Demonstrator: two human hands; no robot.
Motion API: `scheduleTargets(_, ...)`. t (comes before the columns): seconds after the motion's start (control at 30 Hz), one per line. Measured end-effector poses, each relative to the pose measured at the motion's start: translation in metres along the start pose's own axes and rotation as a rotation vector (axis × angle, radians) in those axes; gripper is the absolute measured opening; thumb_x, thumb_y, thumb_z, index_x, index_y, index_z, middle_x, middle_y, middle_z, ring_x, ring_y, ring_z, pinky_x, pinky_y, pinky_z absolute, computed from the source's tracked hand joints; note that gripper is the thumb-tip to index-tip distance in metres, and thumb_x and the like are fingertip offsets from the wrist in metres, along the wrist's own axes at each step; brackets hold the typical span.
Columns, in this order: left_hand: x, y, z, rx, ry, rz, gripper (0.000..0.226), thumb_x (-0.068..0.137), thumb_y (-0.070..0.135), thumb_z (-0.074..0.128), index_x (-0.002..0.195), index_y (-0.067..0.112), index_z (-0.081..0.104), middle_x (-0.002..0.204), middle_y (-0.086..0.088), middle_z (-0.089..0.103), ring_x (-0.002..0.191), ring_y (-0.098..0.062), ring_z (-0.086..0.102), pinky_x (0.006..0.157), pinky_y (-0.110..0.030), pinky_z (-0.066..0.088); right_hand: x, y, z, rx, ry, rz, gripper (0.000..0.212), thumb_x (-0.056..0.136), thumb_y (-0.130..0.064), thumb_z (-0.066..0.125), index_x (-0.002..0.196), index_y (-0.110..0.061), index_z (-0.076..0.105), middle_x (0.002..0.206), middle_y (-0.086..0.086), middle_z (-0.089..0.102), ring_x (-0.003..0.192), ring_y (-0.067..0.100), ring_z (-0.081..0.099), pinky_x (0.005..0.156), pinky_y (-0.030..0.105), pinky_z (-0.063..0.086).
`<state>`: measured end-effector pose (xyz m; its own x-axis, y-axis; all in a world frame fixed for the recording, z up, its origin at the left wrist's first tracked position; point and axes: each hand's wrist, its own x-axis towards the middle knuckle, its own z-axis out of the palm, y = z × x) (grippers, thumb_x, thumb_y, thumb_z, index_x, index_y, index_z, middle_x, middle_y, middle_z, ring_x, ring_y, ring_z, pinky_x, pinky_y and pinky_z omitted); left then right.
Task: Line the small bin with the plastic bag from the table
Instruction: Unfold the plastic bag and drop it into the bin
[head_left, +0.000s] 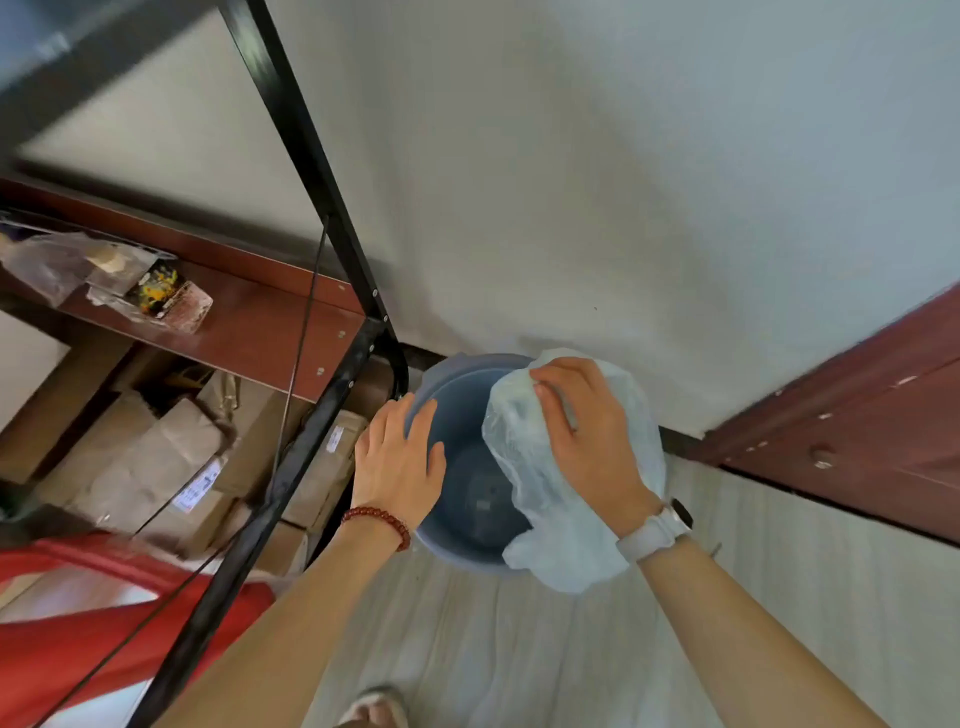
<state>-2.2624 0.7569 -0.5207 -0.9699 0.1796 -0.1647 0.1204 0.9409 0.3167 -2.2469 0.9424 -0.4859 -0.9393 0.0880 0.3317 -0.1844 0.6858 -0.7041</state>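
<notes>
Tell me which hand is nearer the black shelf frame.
Left. The left hand rests on the bin's near-left rim, right beside the black shelf frame. The right hand holds the plastic bag on the bin's far side.

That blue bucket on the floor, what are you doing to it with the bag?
A person is putting a plastic bag into the small blue bin, which stands on the floor by the wall. The left hand rests on the bin's near-left rim. The right hand holds the bag over the right side. The bag is bunched there, so the bin's inside is mostly bare.
</notes>
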Motion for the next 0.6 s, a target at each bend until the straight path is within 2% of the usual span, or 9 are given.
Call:
scheduleTargets(0.03, 0.009, -0.006, 0.013, -0.004, 0.008, -0.003, 0.051, 0.093, 0.027, 0.040, 0.141, 0.017, 0.025, 0.152, -0.011, 0.024, 0.142, -0.028, 0.017, 0.113, -0.046, 0.023, 0.002, 0.013, 0.014, 0.000, -0.040, 0.017, 0.020, 0.091, -0.017, 0.045, 0.100, -0.005, 0.059, 0.105, 0.014, 0.061, 0.094, 0.009, 0.050, 0.089, 0.003, 0.035)
scheduleTargets(0.1, 0.028, -0.016, 0.038, -0.024, 0.030, 0.008, 0.053, 0.094, 0.027, 0.040, 0.142, 0.016, 0.023, 0.153, -0.012, 0.020, 0.142, -0.029, 0.013, 0.113, -0.047, 0.025, 0.013, 0.035, 0.037, -0.005, -0.075, -0.004, 0.019, 0.091, -0.013, 0.047, 0.098, -0.003, 0.062, 0.105, 0.015, 0.060, 0.092, 0.016, 0.056, 0.087, 0.012, 0.041)
scheduleTargets(0.13, 0.036, -0.021, 0.048, -0.035, 0.044, 0.017, 0.053, 0.094, 0.027, 0.040, 0.143, 0.015, 0.022, 0.153, -0.013, 0.018, 0.142, -0.030, 0.013, 0.113, -0.047, 0.027, 0.021, 0.041, 0.043, -0.005, -0.070, -0.029, 0.018, 0.091, -0.011, 0.048, 0.096, -0.003, 0.063, 0.104, 0.015, 0.060, 0.091, 0.019, 0.058, 0.086, 0.012, 0.040)
scheduleTargets(0.23, 0.056, -0.030, 0.065, -0.072, 0.088, 0.038, 0.054, 0.094, 0.027, 0.039, 0.143, 0.015, 0.020, 0.154, -0.012, 0.016, 0.141, -0.031, 0.016, 0.112, -0.046, 0.030, 0.051, 0.035, 0.040, 0.009, 0.055, -0.164, 0.017, 0.090, -0.010, 0.049, 0.095, -0.003, 0.064, 0.101, 0.013, 0.061, 0.089, 0.011, 0.054, 0.081, 0.001, 0.035)
scheduleTargets(0.4, 0.073, -0.030, 0.070, -0.100, 0.142, 0.067, 0.053, 0.094, 0.028, 0.040, 0.142, 0.015, 0.023, 0.151, -0.008, 0.025, 0.134, -0.030, 0.030, 0.105, -0.044, 0.036, 0.070, 0.008, 0.020, 0.027, 0.232, -0.382, 0.015, 0.090, -0.007, 0.052, 0.094, -0.002, 0.064, 0.095, 0.013, 0.064, 0.089, 0.008, 0.053, 0.081, 0.003, 0.038)
scheduleTargets(0.6, 0.073, -0.038, 0.074, -0.109, 0.085, 0.091, 0.051, 0.095, 0.028, 0.038, 0.142, 0.015, 0.025, 0.150, -0.006, 0.026, 0.133, -0.028, 0.031, 0.105, -0.040, 0.040, 0.051, -0.011, 0.005, 0.065, 0.373, -0.419, 0.013, 0.088, -0.003, 0.052, 0.092, -0.001, 0.064, 0.089, 0.007, 0.062, 0.083, -0.002, 0.049, 0.080, 0.001, 0.038)
